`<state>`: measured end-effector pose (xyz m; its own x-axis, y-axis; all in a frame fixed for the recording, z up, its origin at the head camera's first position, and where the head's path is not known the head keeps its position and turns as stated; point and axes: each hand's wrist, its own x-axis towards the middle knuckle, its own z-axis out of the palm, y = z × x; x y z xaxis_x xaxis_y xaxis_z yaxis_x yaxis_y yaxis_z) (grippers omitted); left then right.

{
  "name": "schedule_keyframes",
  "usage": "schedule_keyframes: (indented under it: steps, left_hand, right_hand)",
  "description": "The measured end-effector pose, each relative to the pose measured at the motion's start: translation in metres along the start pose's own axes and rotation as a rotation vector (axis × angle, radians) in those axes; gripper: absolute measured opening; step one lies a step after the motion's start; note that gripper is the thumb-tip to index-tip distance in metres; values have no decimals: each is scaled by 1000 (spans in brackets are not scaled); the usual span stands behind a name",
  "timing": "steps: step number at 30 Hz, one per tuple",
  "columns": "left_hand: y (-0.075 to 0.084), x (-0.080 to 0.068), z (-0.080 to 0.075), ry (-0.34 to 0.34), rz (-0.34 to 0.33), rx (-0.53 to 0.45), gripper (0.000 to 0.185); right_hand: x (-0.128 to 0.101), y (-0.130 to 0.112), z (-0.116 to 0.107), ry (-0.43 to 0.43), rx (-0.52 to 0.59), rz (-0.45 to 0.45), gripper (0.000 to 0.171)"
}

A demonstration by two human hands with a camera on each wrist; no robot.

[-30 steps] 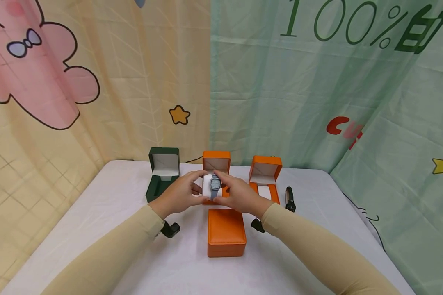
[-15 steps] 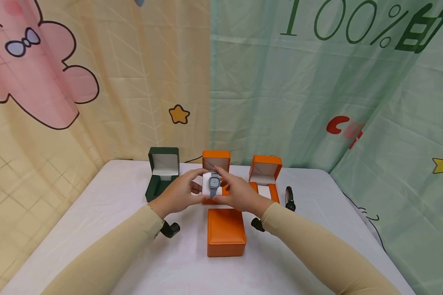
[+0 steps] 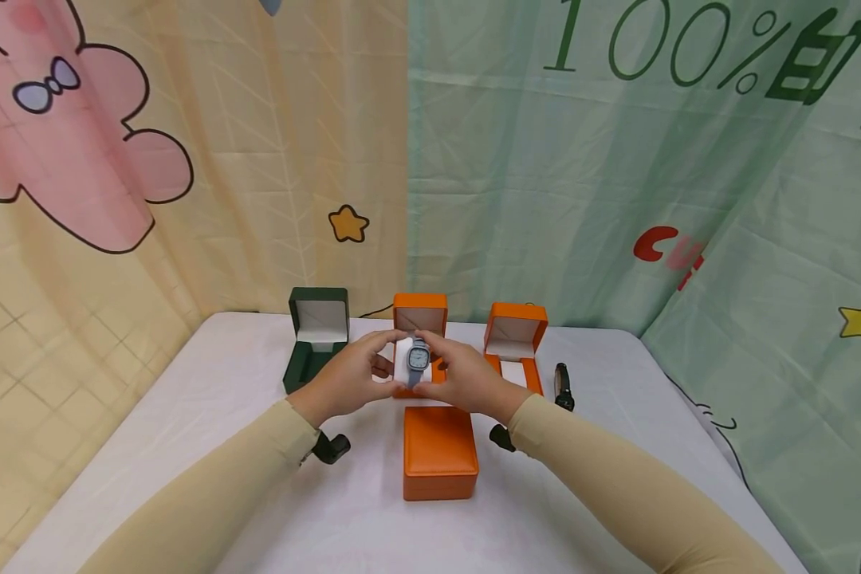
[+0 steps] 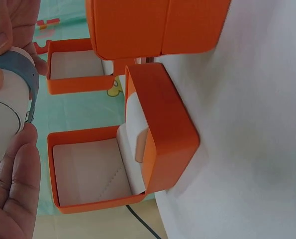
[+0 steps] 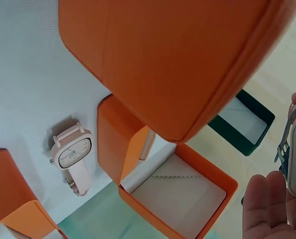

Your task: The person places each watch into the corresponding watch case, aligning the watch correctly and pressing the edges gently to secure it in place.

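A grey-blue watch [image 3: 418, 355] is strapped round a white cushion [image 4: 3, 117]. Both hands hold it just above the table, in front of the middle open orange box [image 3: 419, 316]. My left hand [image 3: 350, 378] grips the cushion's left side, its thumb and fingers [image 4: 16, 194] curled round it. On the right side, my right hand [image 3: 465, 379] pinches the cushion, and the strap buckle [image 5: 285, 147] shows beside its fingers [image 5: 267, 204]. That box's white-lined inside [image 4: 93, 169] holds nothing.
A closed orange box [image 3: 440, 451] lies near me, below the hands. An open green box [image 3: 316, 335] stands at the left and another open orange box [image 3: 514, 338] at the right. A black watch [image 3: 562, 386] lies far right. A pink watch [image 5: 72, 155] lies on the white table [image 3: 222, 414].
The cushion with the watch has shifted only slightly between the fingers. Both hands stay where they were.
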<state>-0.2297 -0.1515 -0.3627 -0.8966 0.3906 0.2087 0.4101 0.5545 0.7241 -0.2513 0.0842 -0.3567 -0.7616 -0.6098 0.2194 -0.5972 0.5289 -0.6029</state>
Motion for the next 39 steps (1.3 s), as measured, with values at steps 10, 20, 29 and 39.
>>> schedule_keyframes:
  steps: [10, 20, 29, 39]
  left_hand:
    - [-1, -2, -2, -15, -12, -82, 76]
    - [1, -1, 0, -14, 14, -70, 76]
    - [-1, -2, 0, -22, -8, -56, 78]
    - [-2, -2, -1, -23, -9, -58, 78]
  right_hand:
    - [-2, 0, -5, -39, 40, -10, 92]
    - [-1, 2, 1, -23, -2, -45, 93]
    - [2, 0, 0, -33, 29, 2, 85]
    - [6, 0, 3, -37, 33, 29, 83]
